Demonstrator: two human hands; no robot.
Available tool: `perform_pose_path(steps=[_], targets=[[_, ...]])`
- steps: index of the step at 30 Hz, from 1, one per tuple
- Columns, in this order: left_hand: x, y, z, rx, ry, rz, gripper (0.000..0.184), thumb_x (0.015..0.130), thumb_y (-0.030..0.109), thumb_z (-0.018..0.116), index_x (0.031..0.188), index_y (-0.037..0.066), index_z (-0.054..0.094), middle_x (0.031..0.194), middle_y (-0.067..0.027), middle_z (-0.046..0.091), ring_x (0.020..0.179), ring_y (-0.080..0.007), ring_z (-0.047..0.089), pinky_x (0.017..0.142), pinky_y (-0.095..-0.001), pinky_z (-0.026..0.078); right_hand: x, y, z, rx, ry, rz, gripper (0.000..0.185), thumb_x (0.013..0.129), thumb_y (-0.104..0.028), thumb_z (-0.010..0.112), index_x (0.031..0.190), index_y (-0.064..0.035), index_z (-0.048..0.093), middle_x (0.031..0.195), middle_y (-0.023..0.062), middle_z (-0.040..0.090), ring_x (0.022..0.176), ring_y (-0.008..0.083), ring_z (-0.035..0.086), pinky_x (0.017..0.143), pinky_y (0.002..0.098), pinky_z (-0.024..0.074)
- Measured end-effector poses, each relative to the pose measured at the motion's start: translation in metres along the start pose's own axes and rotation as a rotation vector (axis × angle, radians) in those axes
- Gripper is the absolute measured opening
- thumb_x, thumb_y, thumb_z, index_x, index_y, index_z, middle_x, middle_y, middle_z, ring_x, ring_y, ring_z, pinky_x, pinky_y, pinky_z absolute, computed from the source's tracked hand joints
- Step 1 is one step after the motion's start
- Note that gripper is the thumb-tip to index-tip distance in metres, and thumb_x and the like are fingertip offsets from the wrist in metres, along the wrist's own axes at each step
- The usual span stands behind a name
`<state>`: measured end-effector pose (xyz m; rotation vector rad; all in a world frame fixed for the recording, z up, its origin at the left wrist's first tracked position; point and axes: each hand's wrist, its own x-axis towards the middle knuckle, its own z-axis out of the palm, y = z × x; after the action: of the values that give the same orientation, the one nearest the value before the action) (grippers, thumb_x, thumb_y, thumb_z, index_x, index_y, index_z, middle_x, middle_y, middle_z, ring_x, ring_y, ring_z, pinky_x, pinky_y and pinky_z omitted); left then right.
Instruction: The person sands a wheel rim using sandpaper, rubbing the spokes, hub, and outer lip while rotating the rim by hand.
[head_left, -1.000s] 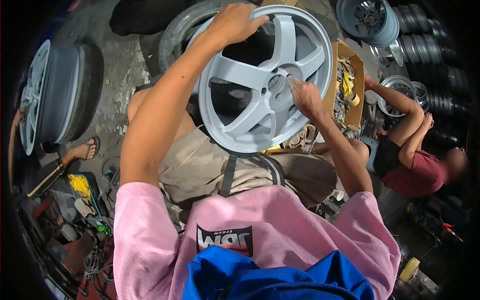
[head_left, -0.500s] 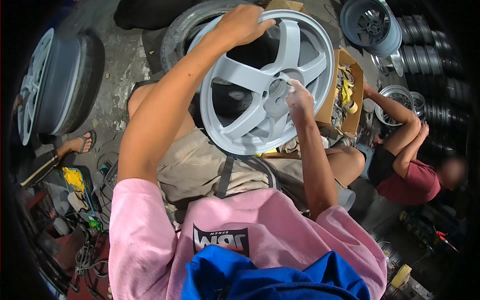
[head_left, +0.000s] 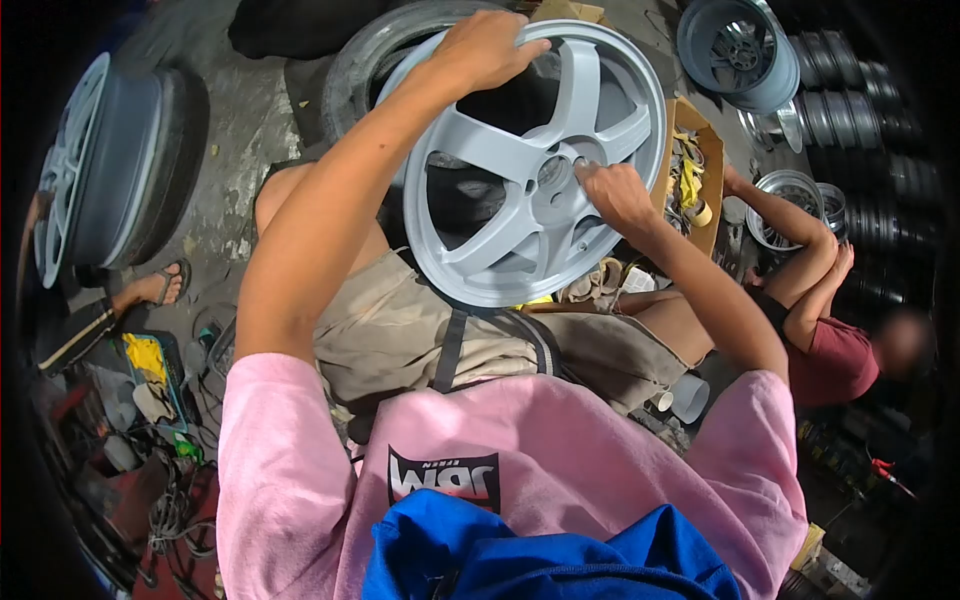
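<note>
A grey five-spoke wheel rim (head_left: 490, 140) leans tilted in front of me, above my lap. My left hand (head_left: 485, 52) is closed over its upper edge, with the thumb lying along the outer lip. Close to the centre hole, my right hand (head_left: 615, 195) has its fingers curled and pressed to the hub face. Whatever may be under those fingertips is hidden. Behind the rim lies a worn tyre (head_left: 345, 85), partly covered by the rim and my arm.
A cardboard box (head_left: 712, 150) with scraps and tape sits right of the rim. Another person (head_left: 830, 350) crouches at the right, near stacked wheels (head_left: 835, 115). At the left stand another wheel (head_left: 125, 165) and a sandalled foot (head_left: 160, 287). Cables (head_left: 175, 515) lie lower left.
My right hand has turned and its elbow has swung outward to the right, while the fingers stay near the hub. My left hand and the wheel rim have hardly moved.
</note>
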<state>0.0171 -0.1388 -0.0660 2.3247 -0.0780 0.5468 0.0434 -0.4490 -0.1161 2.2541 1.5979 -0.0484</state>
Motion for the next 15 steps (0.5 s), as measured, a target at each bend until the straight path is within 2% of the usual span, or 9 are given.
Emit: perform_pose_path(steps=[3, 5, 6, 7, 9, 10, 13, 14, 15], targets=[[-0.004, -0.005, 0.009, -0.006, 0.011, 0.006, 0.042, 0.097, 0.034, 0.065, 0.096, -0.008, 0.07, 0.096, -0.0334, 0.068, 0.097, -0.0507, 0.065, 0.086, -0.0561, 0.05, 0.003, 0.006, -0.001, 0.109, -0.085, 0.198, 0.019, 0.094, -0.016, 0.062, 0.103, 0.0001, 0.069, 0.075, 0.0122, 0.072, 0.069, 0.0255, 0.07, 0.062, 0.0361, 0.0547], [-0.001, -0.005, 0.009, 0.026, 0.085, 0.033, 0.042, 0.097, 0.034, 0.065, 0.096, -0.008, 0.07, 0.096, -0.0332, 0.068, 0.098, -0.0506, 0.065, 0.086, -0.0561, 0.05, -0.003, 0.039, -0.022, 1.158, -0.326, 0.373, 0.028, 0.099, -0.024, 0.064, 0.111, -0.0011, 0.075, 0.073, 0.0041, 0.066, 0.065, 0.0171, 0.061, 0.061, 0.0325, 0.0493], [0.001, 0.001, 0.004, 0.031, 0.007, -0.04, 0.041, 0.096, 0.034, 0.065, 0.096, -0.007, 0.07, 0.096, -0.0326, 0.068, 0.098, -0.0504, 0.064, 0.086, -0.056, 0.05, -0.009, 0.04, -0.043, 1.334, -0.554, 0.525, 0.032, 0.102, -0.031, 0.063, 0.117, -0.0069, 0.078, 0.074, -0.0001, 0.061, 0.066, 0.0121, 0.052, 0.062, 0.0299, 0.045], [-0.001, 0.002, 0.002, 0.032, -0.073, -0.117, 0.041, 0.096, 0.034, 0.065, 0.096, -0.006, 0.071, 0.097, -0.0319, 0.069, 0.098, -0.0503, 0.064, 0.086, -0.056, 0.05, -0.022, 0.039, -0.038, 1.329, -0.565, 0.517, 0.032, 0.102, -0.031, 0.063, 0.117, -0.0069, 0.078, 0.074, -0.0001, 0.061, 0.066, 0.0121, 0.052, 0.062, 0.0299, 0.045], [-0.003, -0.001, 0.005, 0.017, -0.051, -0.092, 0.041, 0.096, 0.034, 0.065, 0.096, -0.006, 0.071, 0.096, -0.0318, 0.069, 0.097, -0.0505, 0.064, 0.086, -0.0561, 0.05, -0.053, 0.038, -0.018, 1.129, -0.093, 0.384, 0.029, 0.103, -0.028, 0.06, 0.117, -0.009, 0.078, 0.077, 0.0053, 0.068, 0.067, 0.0173, 0.058, 0.065, 0.0347, 0.0482], [0.0, 0.0, 0.006, 0.011, -0.034, -0.05, 0.041, 0.096, 0.035, 0.065, 0.096, -0.006, 0.071, 0.095, -0.0317, 0.069, 0.096, -0.0507, 0.065, 0.086, -0.0562, 0.05, -0.06, 0.034, -0.014, 0.967, 0.117, 0.318, 0.028, 0.104, -0.023, 0.058, 0.116, -0.0049, 0.076, 0.09, 0.0131, 0.075, 0.075, 0.0281, 0.068, 0.072, 0.0397, 0.0523], [0.001, 0.002, 0.003, -0.019, -0.046, -0.057, 0.041, 0.096, 0.034, 0.066, 0.095, -0.007, 0.071, 0.096, -0.0328, 0.068, 0.096, -0.0506, 0.065, 0.085, -0.0563, 0.05, -0.058, 0.012, -0.008, 0.706, 0.228, 0.365, 0.027, 0.104, -0.02, 0.057, 0.116, -0.0027, 0.073, 0.105, 0.0196, 0.075, 0.091, 0.0392, 0.071, 0.08, 0.0438, 0.0546], [0.001, 0.002, 0.002, -0.015, -0.05, -0.055, 0.041, 0.096, 0.034, 0.066, 0.095, -0.007, 0.071, 0.096, -0.0328, 0.068, 0.096, -0.0506, 0.065, 0.085, -0.0563, 0.05, -0.052, 0.005, -0.011, 0.621, 0.013, 0.485, 0.027, 0.103, -0.019, 0.058, 0.121, -0.0036, 0.07, 0.113, 0.0206, 0.072, 0.101, 0.0413, 0.069, 0.083, 0.0447, 0.0554], [0.002, -0.001, 0.004, -0.011, -0.048, -0.054, 0.041, 0.095, 0.034, 0.066, 0.094, -0.007, 0.071, 0.095, -0.0332, 0.068, 0.096, -0.0508, 0.065, 0.085, -0.0564, 0.05, -0.045, -0.001, -0.007, 0.626, 0.014, 0.487, 0.027, 0.103, -0.019, 0.058, 0.121, -0.0036, 0.07, 0.113, 0.0206, 0.072, 0.101, 0.0413, 0.069, 0.083, 0.0447, 0.0554]])
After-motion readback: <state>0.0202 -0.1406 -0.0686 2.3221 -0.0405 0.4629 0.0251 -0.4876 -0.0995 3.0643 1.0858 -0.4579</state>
